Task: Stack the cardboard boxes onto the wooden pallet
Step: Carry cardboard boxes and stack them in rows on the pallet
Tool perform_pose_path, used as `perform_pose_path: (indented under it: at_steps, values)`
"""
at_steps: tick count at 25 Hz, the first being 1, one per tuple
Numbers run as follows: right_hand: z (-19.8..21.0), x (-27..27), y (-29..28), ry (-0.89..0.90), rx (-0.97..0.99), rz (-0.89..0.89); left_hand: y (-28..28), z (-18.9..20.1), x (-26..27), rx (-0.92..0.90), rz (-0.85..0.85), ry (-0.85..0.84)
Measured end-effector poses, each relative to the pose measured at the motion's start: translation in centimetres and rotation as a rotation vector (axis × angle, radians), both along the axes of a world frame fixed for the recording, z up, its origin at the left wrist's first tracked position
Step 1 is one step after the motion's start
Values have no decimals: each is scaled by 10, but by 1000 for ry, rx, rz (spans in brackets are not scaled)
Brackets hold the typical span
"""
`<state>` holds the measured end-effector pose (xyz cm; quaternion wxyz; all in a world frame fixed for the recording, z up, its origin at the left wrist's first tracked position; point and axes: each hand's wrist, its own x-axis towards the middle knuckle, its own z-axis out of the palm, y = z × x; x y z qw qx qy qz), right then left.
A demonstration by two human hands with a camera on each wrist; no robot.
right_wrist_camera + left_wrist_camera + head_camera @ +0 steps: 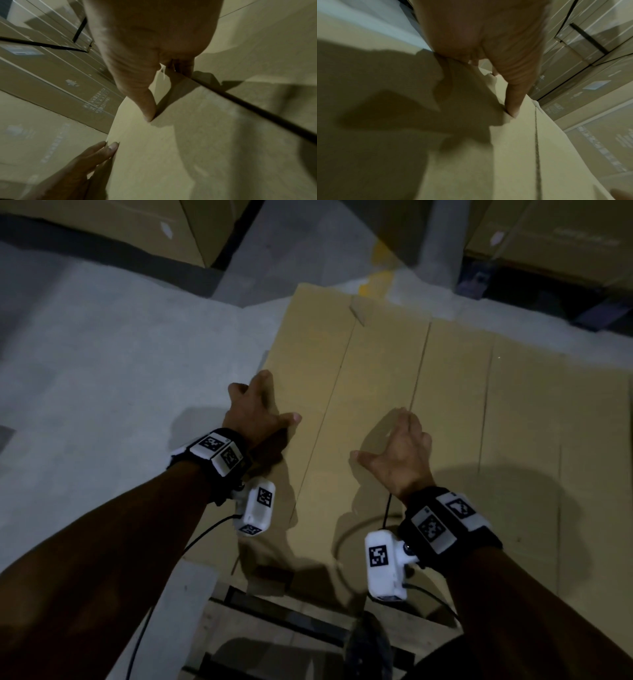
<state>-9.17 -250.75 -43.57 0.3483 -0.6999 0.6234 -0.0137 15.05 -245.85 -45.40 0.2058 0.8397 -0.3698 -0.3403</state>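
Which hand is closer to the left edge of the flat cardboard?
Left. The left hand grips the flat cardboard at that edge; the right hand rests further in on top.

Left hand clutching, right hand splayed flat.

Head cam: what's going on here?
A person is working on flattened cardboard boxes lying on a wooden pallet, whose slats show at the near edge. The left hand holds the left edge of the top sheet, thumb on top and fingers over the side. The right hand rests on the top face, fingers spread, its fingertips at a seam in the right wrist view. More stacked boxes stand behind on the concrete floor.
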Motion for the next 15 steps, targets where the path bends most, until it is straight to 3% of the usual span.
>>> perform_pose_path:
  at_steps: [6,9,15]
  values:
    - [-8,-13,22,249,-76,223,2,-18,-1,70,-126,-106]
    - [-4,-29,42,244,-63,222,20,-16,-3,107,-210,-121]
    - [3,-56,107,239,53,172,108,-17,-14,124,-359,-168]
